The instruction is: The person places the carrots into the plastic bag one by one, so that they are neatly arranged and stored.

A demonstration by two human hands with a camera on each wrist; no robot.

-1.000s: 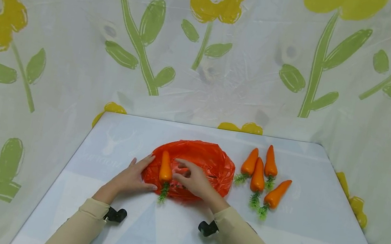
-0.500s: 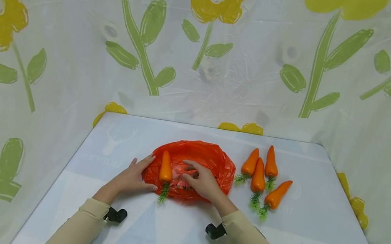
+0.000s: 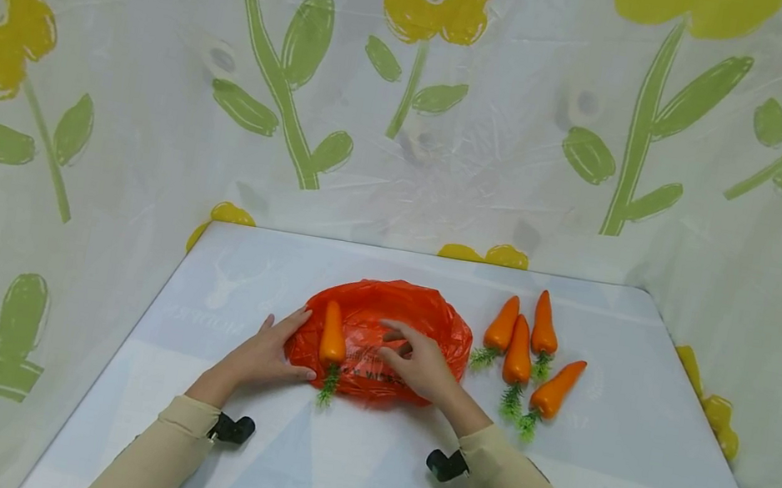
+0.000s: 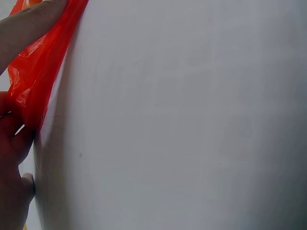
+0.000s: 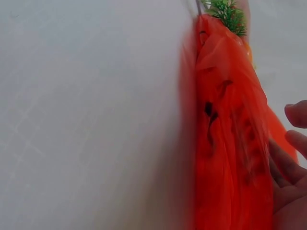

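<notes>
Orange and glossy, one carrot (image 3: 333, 338) lies against the left part of a crumpled red plastic bag (image 3: 419, 307), just left of the frame's centre. Its long axis runs nearly straight up the frame, leaning slightly left; the tip points to the top and the green leaves (image 3: 327, 386) hang past the bag's lower rim.

The left hand (image 3: 268, 352) touches the bag's left side, its fingers spread wide — thumb at the lower rim, forefinger higher up. The right hand (image 3: 422, 365) is over the bag's right half, fingers loosely bent, with a gap between thumb and forefinger, well apart from the carrot.

Four more carrots (image 3: 518, 352) lie close together right of the bag on the pale counter (image 3: 356, 475). Three point towards the top of the frame; the lowest aims at the upper right. Dark print marks the bag's lower part. Behind, a curtain (image 3: 497, 142) with yellow flowers fills the top of the frame.
</notes>
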